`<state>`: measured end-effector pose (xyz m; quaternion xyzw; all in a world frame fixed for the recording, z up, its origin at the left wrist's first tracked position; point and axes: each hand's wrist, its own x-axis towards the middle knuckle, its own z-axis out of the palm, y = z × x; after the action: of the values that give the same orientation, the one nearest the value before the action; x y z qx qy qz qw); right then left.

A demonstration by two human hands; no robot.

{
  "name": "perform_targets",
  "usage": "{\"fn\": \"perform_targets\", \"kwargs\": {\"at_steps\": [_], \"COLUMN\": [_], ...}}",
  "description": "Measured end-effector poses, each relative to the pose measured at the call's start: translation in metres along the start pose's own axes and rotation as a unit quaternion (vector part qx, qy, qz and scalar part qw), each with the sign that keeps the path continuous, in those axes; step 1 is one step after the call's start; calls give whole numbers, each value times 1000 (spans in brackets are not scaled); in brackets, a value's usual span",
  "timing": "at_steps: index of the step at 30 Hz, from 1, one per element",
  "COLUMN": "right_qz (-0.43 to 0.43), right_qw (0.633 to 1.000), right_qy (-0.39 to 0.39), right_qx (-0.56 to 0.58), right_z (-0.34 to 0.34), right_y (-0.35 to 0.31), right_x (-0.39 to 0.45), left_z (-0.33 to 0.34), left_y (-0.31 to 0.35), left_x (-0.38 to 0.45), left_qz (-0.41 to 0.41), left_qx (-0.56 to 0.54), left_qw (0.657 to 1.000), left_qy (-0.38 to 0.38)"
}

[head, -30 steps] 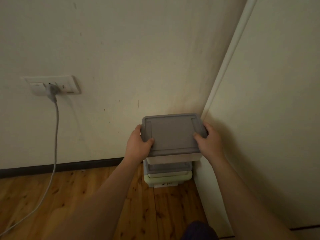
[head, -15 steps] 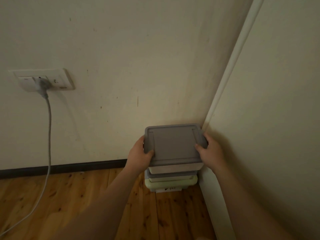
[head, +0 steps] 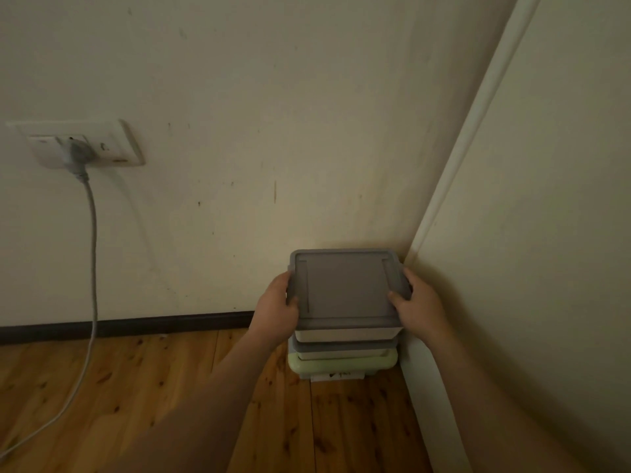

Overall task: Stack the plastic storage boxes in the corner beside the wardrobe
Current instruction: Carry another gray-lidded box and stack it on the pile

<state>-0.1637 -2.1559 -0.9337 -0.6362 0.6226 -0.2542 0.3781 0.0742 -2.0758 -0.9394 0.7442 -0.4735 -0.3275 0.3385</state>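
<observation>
Head view: grey-lidded box, gripped by left hand and right hand at opposite sides, directly above corner stack, lid level.

The room was dim, washed in a warm yellowish cast. The brightest patch fell on the wall at 12 o'clock; the wardrobe side threw soft shadow into the corner toward 4 o'clock. The socket at 9 o'clock looked slightly soft. Wide-angle distortion bowed the wardrobe edge, and the forearms near 6 o'clock were dark and blurred.
</observation>
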Motion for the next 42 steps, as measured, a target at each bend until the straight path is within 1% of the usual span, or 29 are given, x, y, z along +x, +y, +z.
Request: {"fn": "perform_targets", "kwargs": {"at_steps": [7,13,19,23,30,32,36,39,42], "right_qz": [1,-3,11,10,2,-5,5,-4,-16], "right_qw": [1000,1000,1000,1000,997,996,993,993,993], "right_qy": [-7,-4,-8,-13,-29,-17,41,69,72], "right_qx": [-7,-9,4,-15,-67,-85,-112,-100,-89], "right_z": [6,10,14,15,10,6,-2,-7,-14], "right_y": [12,18,30,29,23,23,17,5,-13], "right_x": [7,18,14,13,8,6,3,0,-6], "left_z": [5,8,14,13,11,10,5,-3,-14], "left_y": [-8,-11,-16,-15,-6,-3,3,13,26], "left_x": [4,10,8,6,2,1,0,-3,-11], "left_qz": [-2,-1,-13,-11,-14,0,34,53,64], "left_qx": [5,-12,-12,-2,-2,2,-5,-7,-6], "left_qw": [1000,1000,1000,999,999,1000,999,999,998], "left_qy": [-15,-5,-16,-31,-31,-26,-17,-1,0]}}
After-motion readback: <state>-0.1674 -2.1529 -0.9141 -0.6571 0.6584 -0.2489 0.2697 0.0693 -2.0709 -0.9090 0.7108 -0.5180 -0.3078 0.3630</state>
